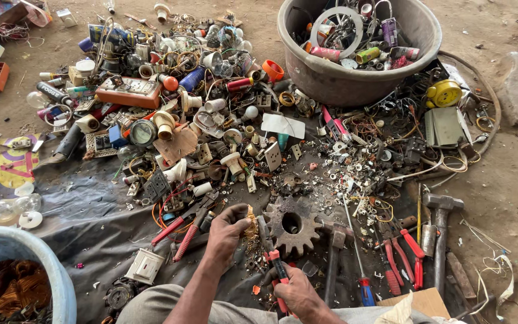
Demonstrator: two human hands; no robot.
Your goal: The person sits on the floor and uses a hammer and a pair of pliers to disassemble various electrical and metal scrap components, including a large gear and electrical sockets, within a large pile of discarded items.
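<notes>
— What have the fingers got, from where you sit?

— I see the left hand curled tight around a small bundle of copper-coloured wire, pinched between thumb and fingertips just above the lap. The right hand is closed around the red handles of one pair of pliers, whose nose points up and sits right beside that bundle, touching or nearly so; I can't tell which.

— Count what's around them.

— One rusty gear wheel just right of the pliers. Two hammers further right, one of them lying against the gear. One blue-and-red-handled screwdriver, and at least two more red-handled cutters. Left of the hands, another red-handled tool.

— And the ground?

— I make out a dark sheet spread over bare dirt floor, heaped with scrap switches, bulbs and sockets. One grey tub of scrap sits at the top, one blue tub holding copper coils at lower left.
</notes>
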